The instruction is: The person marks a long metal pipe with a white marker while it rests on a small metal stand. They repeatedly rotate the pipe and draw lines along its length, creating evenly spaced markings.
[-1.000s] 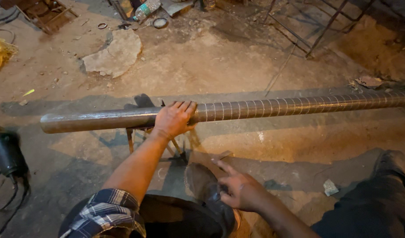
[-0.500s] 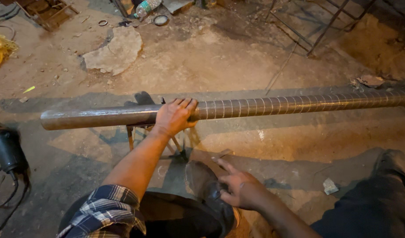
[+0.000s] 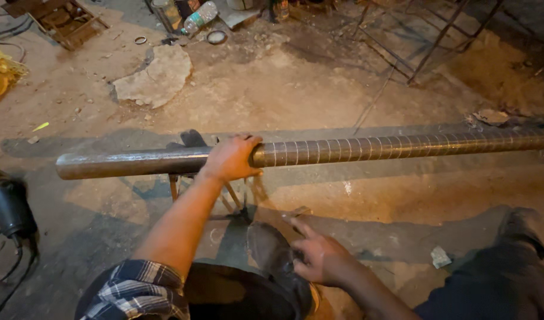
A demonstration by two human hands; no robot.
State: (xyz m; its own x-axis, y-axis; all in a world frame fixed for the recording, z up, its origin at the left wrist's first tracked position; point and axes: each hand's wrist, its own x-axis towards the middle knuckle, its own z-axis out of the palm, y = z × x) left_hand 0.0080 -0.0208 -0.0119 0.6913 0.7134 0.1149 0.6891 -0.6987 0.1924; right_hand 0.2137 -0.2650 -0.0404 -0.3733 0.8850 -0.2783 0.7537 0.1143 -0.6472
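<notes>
In the head view, a long steel pipe (image 3: 355, 150) lies across the frame from nine o'clock to three o'clock, a little above centre, raised off the dirt floor (image 3: 319, 83) on a small metal stand (image 3: 224, 198) whose legs show just under it. The pipe's left part is plain and dark; its right part carries evenly spaced pale rings marked around it.

The left hand (image 3: 232, 159) sits near the centre of the picture, laid over the top of the pipe right where the ring marks begin. Its fingers are pressed together and curled over the far side, the palm on the near side, so it grips the pipe.

The right hand (image 3: 319, 258) is at five o'clock, low, well apart from the pipe. Its fingers are loosely spread, the index finger stretched toward eleven o'clock, and it rests against a dark shoe (image 3: 272, 252) without closing on anything. A plaid sleeve (image 3: 136, 293) shows at seven o'clock.

Round about: a flat broken stone slab (image 3: 153, 76) at eleven o'clock, a plastic bottle (image 3: 200, 15) at twelve o'clock near the top edge, a thin metal frame (image 3: 426, 41) at one o'clock, a dark cylindrical tool with a cable (image 3: 10, 207) at nine o'clock, and a small pale scrap (image 3: 441, 256) on the floor at four o'clock.
</notes>
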